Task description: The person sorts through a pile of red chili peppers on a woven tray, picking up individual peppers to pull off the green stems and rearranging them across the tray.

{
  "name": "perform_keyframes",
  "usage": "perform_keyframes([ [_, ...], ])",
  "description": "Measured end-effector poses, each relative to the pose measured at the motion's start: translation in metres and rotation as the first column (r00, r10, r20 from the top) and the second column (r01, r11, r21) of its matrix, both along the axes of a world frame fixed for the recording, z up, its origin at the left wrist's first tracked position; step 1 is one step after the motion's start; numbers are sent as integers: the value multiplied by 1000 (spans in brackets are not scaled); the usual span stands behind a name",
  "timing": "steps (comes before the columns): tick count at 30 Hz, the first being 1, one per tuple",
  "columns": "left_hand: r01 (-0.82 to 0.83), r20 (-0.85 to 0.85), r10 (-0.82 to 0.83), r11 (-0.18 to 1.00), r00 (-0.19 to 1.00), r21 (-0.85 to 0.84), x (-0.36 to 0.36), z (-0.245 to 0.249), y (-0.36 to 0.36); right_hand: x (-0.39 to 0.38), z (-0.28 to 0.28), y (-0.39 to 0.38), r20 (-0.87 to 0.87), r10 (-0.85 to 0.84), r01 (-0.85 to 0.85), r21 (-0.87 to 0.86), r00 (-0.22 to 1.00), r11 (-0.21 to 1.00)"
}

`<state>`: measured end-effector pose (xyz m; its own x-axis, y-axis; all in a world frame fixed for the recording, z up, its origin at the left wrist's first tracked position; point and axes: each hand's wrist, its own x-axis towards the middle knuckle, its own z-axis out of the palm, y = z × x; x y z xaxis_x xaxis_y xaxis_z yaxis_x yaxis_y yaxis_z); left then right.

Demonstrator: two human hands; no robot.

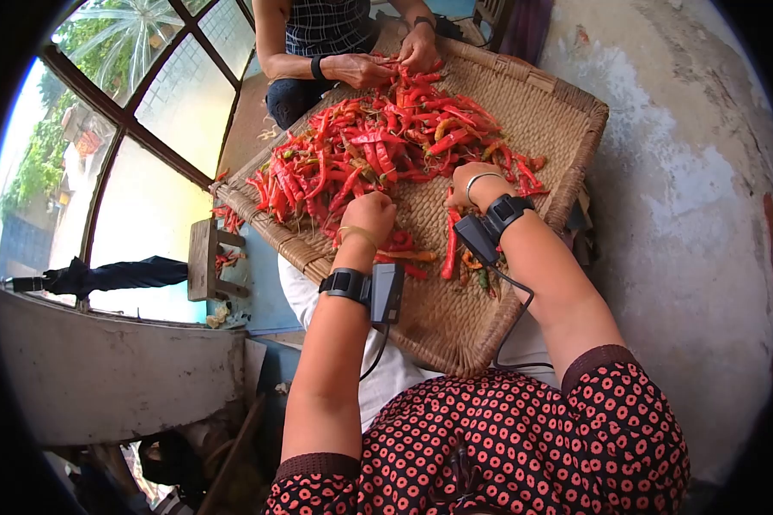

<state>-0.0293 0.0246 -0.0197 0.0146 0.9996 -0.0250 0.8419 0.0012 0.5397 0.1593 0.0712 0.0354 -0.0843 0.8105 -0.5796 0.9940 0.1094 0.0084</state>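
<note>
Red chili peppers (378, 150) lie heaped on a woven tray (558, 112) across my lap. My left hand (371, 215) is closed at the near left edge of the heap, its fingertips hidden and anything inside it not visible. To the right, my right hand (479, 184) has its fingers curled at the heap's near edge, just above a red pepper (450, 246) that hangs or lies below it; whether it grips this pepper is unclear. Between and below my hands lie a few loose peppers (408, 255), some orange.
Across the tray, another person's hands (386, 67) work at the heap's far side. A wooden stool (203, 262) and a dark folded umbrella (137, 275) are at the left by the window. A plastered wall (661, 189) stands at the right.
</note>
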Motion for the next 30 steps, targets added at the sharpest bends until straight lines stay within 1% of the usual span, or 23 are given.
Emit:
perform_keyframes([
  [2, -8, 3, 8, 1000, 1000, -13, 0, 2, -1, -2, -5, -6, 63, 100, -102, 25, 993, 994],
  [3, -20, 3, 20, 999, 1000, -31, 0, 2, -1, -4, -11, -8, 67, 101, -103, 30, 993, 994],
  [5, -11, 7, 11, 1000, 1000, -28, 1, 2, -4, -12, -25, -10, -18, 153, -150, 92, 988, 984],
  [7, -3, 9, 4, 1000, 1000, -29, 1, 2, -6, -21, -21, -11, -45, 124, -120, 91, 991, 989],
  [9, 15, 23, -13, 998, 1000, -62, 1, 3, -5, -23, -24, -5, -215, 193, -187, 47, 957, 981],
  [10, 14, 26, -13, 998, 1000, -61, 2, 3, -5, -23, -30, 0, -195, 217, -213, 43, 956, 976],
  [11, 56, 23, -54, 997, 998, -55, 4, 2, -5, -21, -36, 1, -191, 217, -212, 44, 957, 976],
  [13, 100, 24, -99, 994, 995, -47, 8, 5, -4, -17, -38, -2, -211, 265, -234, 160, 941, 959],
  [14, 177, 34, -176, 983, 984, -41, 10, 5, -5, -17, -40, -3, -207, 264, -234, 158, 942, 959],
  [15, 252, 43, -250, 967, 967, -34, 11, 4, -5, -20, -34, -6, -215, 258, -246, 78, 942, 966],
  [16, 252, 48, -250, 967, 967, -35, 11, 2, -4, -22, -31, -9, -222, 251, -258, -2, 942, 966],
  [17, 303, 8, -304, 951, 953, 59, 11, -1, -4, -25, -32, -12, -219, 251, -259, -6, 943, 966],
  [18, 354, -37, -353, 923, 935, 148, 11, -4, -4, -28, -33, -16, -187, 249, -243, 55, 950, 968],
  [19, 354, -35, -353, 924, 935, 145, 11, -6, -3, -31, -34, -18, -157, 244, -228, 115, 957, 967],
  [21, 392, -87, -388, 920, 918, 26, 11, -6, 0, -33, -33, -17, -150, 214, -202, 92, 965, 975],
  [22, 391, -84, -388, 920, 918, 25, 12, -5, 0, -32, -30, -16, -104, 241, -235, 65, 965, 970],
  [23, 310, -90, -307, 950, 948, 31, 13, -6, 0, -31, -26, -14, -57, 269, -268, 33, 961, 963],
  [24, 228, -96, -223, 973, 970, 36, 14, -4, -1, -29, -16, -11, -57, 279, -280, -3, 959, 960],
  [26, 223, -99, -219, 974, 971, 32, 14, -3, -1, -18, -18, 12, -92, 314, -319, -53, 945, 946],
  [27, 219, -104, -215, 975, 971, 34, 15, -1, -1, -11, -4, 15, -175, 264, -274, -30, 948, 961],
  [28, 273, -110, -272, 962, 956, -5, 17, 4, -2, -2, 2, 20, -399, 117, -120, 17, 909, 993],
  [29, 276, -105, -275, 961, 956, -7, 17, 2, -2, 7, 9, 23, -630, -144, 143, -54, 763, 988],
  [30, 350, -101, -346, 937, 933, 18, 17, -1, -1, 12, 12, 23, -712, -170, 252, 11, 682, 968],
])
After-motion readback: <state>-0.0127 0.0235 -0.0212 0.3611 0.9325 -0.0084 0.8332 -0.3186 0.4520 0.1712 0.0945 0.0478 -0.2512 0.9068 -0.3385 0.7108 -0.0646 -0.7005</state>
